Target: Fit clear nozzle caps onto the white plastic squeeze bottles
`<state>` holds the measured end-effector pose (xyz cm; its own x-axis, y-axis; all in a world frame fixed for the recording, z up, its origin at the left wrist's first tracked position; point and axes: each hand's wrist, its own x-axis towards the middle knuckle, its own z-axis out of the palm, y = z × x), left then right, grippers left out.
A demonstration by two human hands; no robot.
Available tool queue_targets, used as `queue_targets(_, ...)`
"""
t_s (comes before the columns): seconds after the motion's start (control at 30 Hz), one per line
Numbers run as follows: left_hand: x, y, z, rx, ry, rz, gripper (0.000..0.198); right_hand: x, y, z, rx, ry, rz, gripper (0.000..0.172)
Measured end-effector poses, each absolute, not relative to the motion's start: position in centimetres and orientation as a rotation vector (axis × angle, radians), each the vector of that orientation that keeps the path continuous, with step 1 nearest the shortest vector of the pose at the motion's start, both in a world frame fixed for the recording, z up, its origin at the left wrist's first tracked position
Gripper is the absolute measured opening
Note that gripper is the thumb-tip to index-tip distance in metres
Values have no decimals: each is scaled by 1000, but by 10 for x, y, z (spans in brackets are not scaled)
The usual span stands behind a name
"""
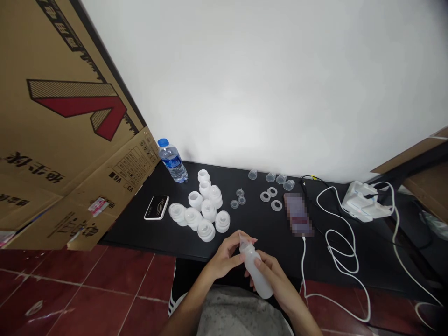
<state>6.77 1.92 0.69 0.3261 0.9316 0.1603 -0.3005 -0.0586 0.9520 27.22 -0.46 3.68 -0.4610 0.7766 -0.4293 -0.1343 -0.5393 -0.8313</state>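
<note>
A translucent plastic bottle (255, 270) half hidden by the right hand (276, 284) and left hand (224, 256), a pixel-blurred flat device (297, 214) ahead and right of the grip, tiny clear pieces (240, 192) ahead too small to identify, a cardboard carton (63, 116) cut off far left, a white cable (408, 275) running off the right edge

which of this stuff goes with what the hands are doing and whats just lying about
With the work: translucent plastic bottle, held by left hand and right hand; white plastic collars; clear silicone cups; rings.
Lying about: water bottle; pixelated phone; white cable; cardboard box.
</note>
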Motion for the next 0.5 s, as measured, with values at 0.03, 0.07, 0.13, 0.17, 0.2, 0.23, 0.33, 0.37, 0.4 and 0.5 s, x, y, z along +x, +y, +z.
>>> queue_targets(0.03,68,19,6,1201,679,1148,63,271,-5,36,-1117,-986,2054,61)
queue_targets(0.07,69,19,5,1173,671,1146,64,270,-6,35,-1096,-952,2085,63)
queue_targets(0.13,69,19,2,1096,651,1136,62,268,-9,32,-1062,-851,2172,66)
queue_targets(0.17,69,18,0,1051,639,1132,60,267,-10,30,-1056,-788,2215,68)
queue_targets(0.2,69,18,-1,1009,627,1129,61,266,-11,29,-1055,-718,2255,69)
queue_targets(0.23,69,17,-2,977,614,1130,64,266,-12,27,-1056,-650,2291,70)
queue_targets(0.33,67,16,-4,943,596,1148,75,263,-14,23,-1058,-551,2354,75)
queue_targets(0.37,67,16,-3,954,608,1158,76,262,-14,23,-1067,-554,2352,76)
queue_targets(0.4,67,17,-3,971,631,1171,76,261,-14,24,-1083,-571,2336,77)
queue_targets(0.5,69,19,-1,990,731,1197,69,256,-13,26,-1127,-673,2224,76)
